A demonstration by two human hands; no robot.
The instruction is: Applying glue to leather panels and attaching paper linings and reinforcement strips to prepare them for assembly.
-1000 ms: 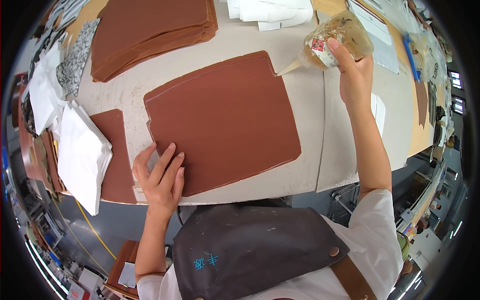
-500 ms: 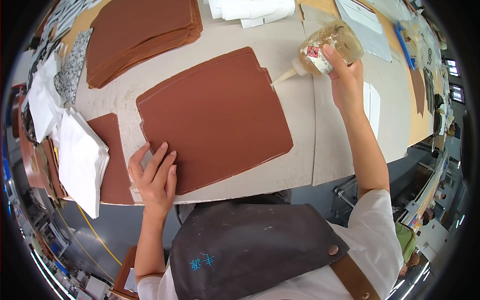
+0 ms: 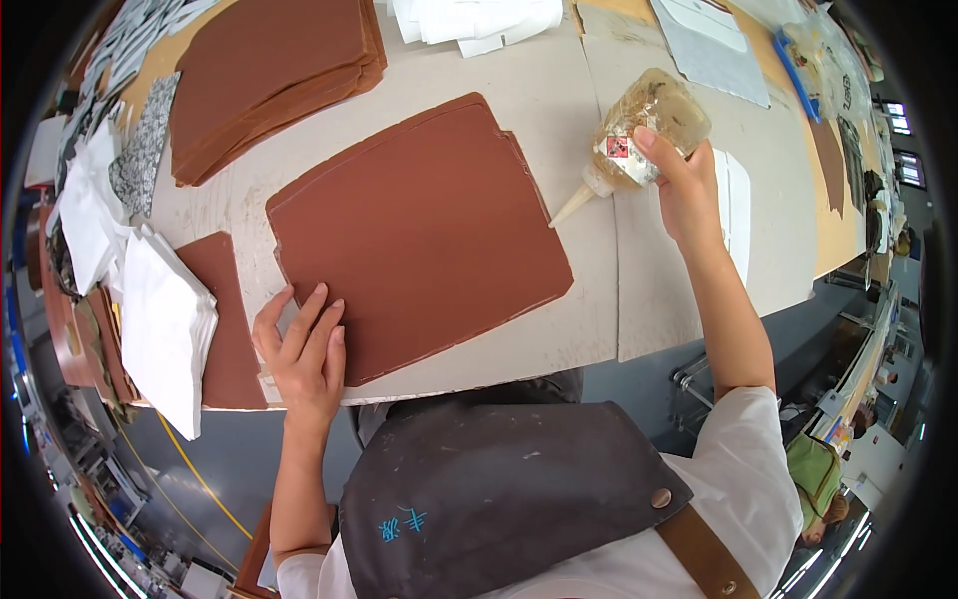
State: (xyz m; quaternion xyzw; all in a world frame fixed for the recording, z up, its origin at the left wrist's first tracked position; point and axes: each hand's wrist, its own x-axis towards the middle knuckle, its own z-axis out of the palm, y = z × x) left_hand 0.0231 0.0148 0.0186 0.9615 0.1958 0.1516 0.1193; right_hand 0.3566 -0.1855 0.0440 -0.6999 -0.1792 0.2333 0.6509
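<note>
From where I stood, the brown sheet (image 3: 419, 240) lay flat in the middle of the tabletop (image 3: 564, 95), in front of the person and a little askew. The right hand (image 3: 687, 180) was closed around a cloudy squeeze bottle (image 3: 654, 110), tipped so that its nozzle (image 3: 571, 207) pointed down to the sheet's right edge; whether the tip touched or just cleared the surface, I couldn't tell. The left hand (image 3: 304, 349) was open and gripped nothing, its fingers spread over the sheet's left edge by the near corner. A thin pale line showed along parts of the border. To my eye, doing this well called for a light, even squeeze and a steady pace, the tip tracking just inside the edge so that nothing dribbled onto the tabletop. The notch in the right side seemed to want a slower turn. The left fingers looked well placed to stop the sheet sliding, though I would have had them press gently and stay off the pale line, which would likely smear.
</note>
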